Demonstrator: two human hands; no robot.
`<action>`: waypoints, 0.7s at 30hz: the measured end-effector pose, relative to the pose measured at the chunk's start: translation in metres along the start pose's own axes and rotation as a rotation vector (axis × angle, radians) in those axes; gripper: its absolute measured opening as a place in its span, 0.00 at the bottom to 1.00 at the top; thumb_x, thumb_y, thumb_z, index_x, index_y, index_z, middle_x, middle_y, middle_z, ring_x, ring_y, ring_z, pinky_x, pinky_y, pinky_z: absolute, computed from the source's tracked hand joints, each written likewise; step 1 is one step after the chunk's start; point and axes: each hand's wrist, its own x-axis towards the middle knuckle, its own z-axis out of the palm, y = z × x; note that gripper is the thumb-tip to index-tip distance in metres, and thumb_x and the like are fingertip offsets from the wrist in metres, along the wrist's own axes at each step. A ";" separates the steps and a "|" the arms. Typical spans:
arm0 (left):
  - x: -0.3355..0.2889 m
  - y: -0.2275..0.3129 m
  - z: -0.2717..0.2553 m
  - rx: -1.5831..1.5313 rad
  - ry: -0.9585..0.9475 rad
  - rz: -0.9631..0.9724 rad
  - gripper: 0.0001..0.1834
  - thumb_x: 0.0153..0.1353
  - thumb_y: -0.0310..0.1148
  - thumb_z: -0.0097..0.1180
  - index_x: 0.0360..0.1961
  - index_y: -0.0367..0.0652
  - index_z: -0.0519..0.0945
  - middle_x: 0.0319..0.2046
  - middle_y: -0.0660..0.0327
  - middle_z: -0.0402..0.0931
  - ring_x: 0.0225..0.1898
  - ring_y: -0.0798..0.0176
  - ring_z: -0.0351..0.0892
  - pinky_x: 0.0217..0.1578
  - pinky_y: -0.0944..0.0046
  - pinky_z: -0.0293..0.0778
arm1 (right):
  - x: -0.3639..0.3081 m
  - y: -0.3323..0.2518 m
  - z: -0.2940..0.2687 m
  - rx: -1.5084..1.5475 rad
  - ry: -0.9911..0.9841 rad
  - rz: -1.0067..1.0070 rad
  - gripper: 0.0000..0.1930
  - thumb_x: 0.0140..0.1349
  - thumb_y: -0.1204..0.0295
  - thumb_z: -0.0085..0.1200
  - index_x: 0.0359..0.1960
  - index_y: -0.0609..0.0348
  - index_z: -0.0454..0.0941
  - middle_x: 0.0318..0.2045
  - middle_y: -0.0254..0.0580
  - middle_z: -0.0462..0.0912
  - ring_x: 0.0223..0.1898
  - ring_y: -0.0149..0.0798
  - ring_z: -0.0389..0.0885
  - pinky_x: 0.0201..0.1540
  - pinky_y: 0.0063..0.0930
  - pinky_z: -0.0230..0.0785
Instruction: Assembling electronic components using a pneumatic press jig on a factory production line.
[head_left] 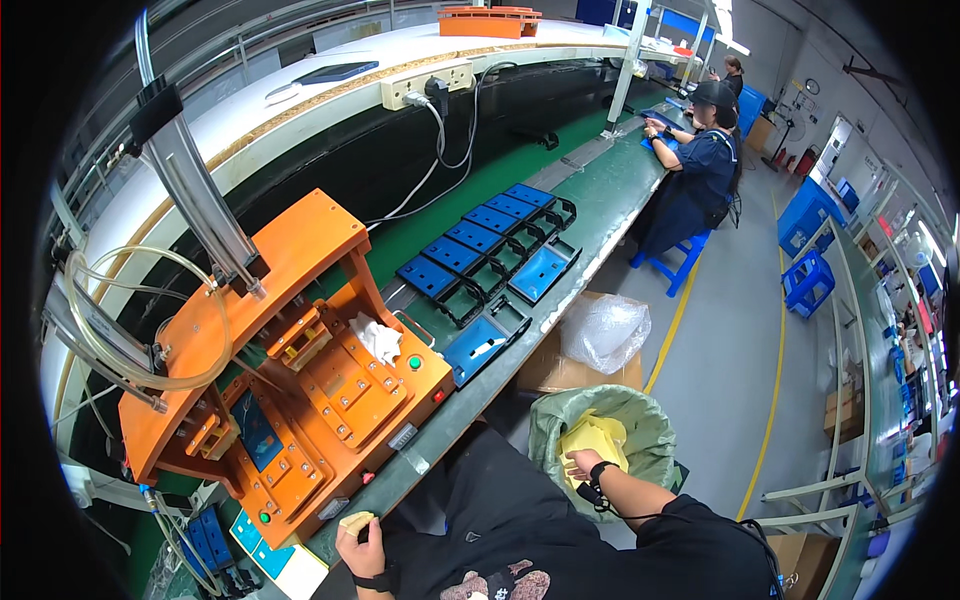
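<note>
My left hand (362, 549) is closed around a small pale yellow piece (356, 522), near the bench edge in front of an orange press machine (385, 400). My right hand (582, 464) reaches over a round waste bin (655, 430) lined with a green bag. Its fingers are stretched out beside crumpled yellow sheets (600, 437) inside the bin; I see nothing gripped in it. Several blue panels with black frames (470, 236) lie in rows on the green bench. One more blue tray-like part (480, 348), with a white strip on it, lies against the machine's right side.
A cardboard box (545, 370) with bubble wrap (605, 330) stands behind the bin. Further along the bench a co-worker (705, 165) sits on a blue stool (672, 262). A white cloth (377, 338) lies on the machine. A power strip (428, 84) is fixed to the upper shelf.
</note>
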 end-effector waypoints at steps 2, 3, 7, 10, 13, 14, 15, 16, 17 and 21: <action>0.002 0.002 0.001 -0.008 0.002 -0.002 0.03 0.52 0.19 0.61 0.29 0.34 0.80 0.32 0.52 0.80 0.35 0.54 0.80 0.40 0.61 0.74 | -0.004 -0.012 0.007 0.031 -0.018 0.000 0.17 0.64 0.60 0.56 0.45 0.60 0.77 0.33 0.43 0.82 0.29 0.37 0.81 0.29 0.31 0.74; 0.003 0.003 0.002 -0.013 0.000 -0.004 0.02 0.52 0.19 0.61 0.28 0.34 0.80 0.32 0.52 0.80 0.35 0.54 0.80 0.40 0.61 0.74 | -0.004 -0.020 0.012 0.029 -0.017 -0.005 0.17 0.64 0.60 0.56 0.45 0.60 0.77 0.33 0.43 0.82 0.29 0.37 0.81 0.29 0.31 0.74; -0.001 0.001 0.001 -0.015 0.006 0.000 0.02 0.53 0.19 0.60 0.28 0.34 0.80 0.31 0.52 0.80 0.35 0.54 0.80 0.40 0.61 0.74 | -0.038 -0.072 0.053 0.001 -0.124 -0.327 0.15 0.64 0.59 0.59 0.38 0.60 0.80 0.28 0.37 0.81 0.26 0.31 0.79 0.29 0.27 0.73; -0.005 0.000 -0.002 -0.011 0.025 0.012 0.02 0.54 0.20 0.58 0.30 0.33 0.80 0.31 0.51 0.80 0.34 0.51 0.80 0.39 0.59 0.75 | -0.094 -0.120 0.092 0.043 -0.307 -0.561 0.12 0.65 0.62 0.59 0.33 0.60 0.81 0.27 0.33 0.81 0.27 0.26 0.78 0.31 0.22 0.72; -0.004 0.001 0.001 -0.017 0.020 0.018 0.03 0.55 0.20 0.57 0.31 0.33 0.80 0.32 0.50 0.80 0.34 0.50 0.80 0.39 0.59 0.74 | -0.157 -0.155 0.113 0.066 -0.521 -0.664 0.13 0.67 0.63 0.58 0.29 0.58 0.80 0.25 0.30 0.79 0.26 0.24 0.76 0.33 0.20 0.71; -0.004 0.005 0.005 -0.036 0.031 0.009 0.03 0.56 0.20 0.57 0.31 0.34 0.81 0.33 0.51 0.80 0.34 0.52 0.80 0.38 0.61 0.74 | -0.177 -0.162 0.119 0.079 -0.563 -0.712 0.13 0.68 0.62 0.57 0.28 0.57 0.79 0.24 0.28 0.78 0.26 0.23 0.75 0.33 0.20 0.72; -0.003 0.012 0.011 -0.055 0.039 0.000 0.03 0.56 0.20 0.57 0.32 0.34 0.81 0.33 0.52 0.80 0.34 0.55 0.80 0.37 0.63 0.74 | -0.192 -0.166 0.125 0.139 -0.621 -0.734 0.13 0.68 0.62 0.57 0.28 0.57 0.79 0.25 0.28 0.78 0.27 0.22 0.75 0.34 0.19 0.71; -0.001 0.032 0.013 -0.123 -0.076 -0.155 0.04 0.60 0.21 0.55 0.34 0.35 0.81 0.36 0.56 0.80 0.36 0.65 0.78 0.37 0.69 0.72 | -0.209 -0.172 0.132 0.148 -0.681 -0.772 0.12 0.69 0.64 0.55 0.30 0.58 0.79 0.26 0.29 0.79 0.28 0.23 0.76 0.36 0.20 0.71; 0.001 0.046 0.016 -0.205 -0.197 -0.173 0.05 0.61 0.22 0.56 0.37 0.36 0.82 0.38 0.59 0.80 0.36 0.69 0.77 0.36 0.72 0.71 | -0.226 -0.177 0.139 0.154 -0.745 -0.809 0.11 0.70 0.66 0.53 0.32 0.58 0.79 0.28 0.31 0.80 0.30 0.24 0.77 0.38 0.21 0.71; 0.008 0.078 0.044 -0.710 -0.832 -0.329 0.27 0.58 0.24 0.63 0.60 0.38 0.73 0.48 0.60 0.79 0.39 0.71 0.77 0.38 0.74 0.71 | -0.293 -0.186 0.176 0.151 -0.925 -0.993 0.10 0.71 0.69 0.50 0.33 0.60 0.79 0.29 0.33 0.81 0.31 0.25 0.76 0.38 0.20 0.69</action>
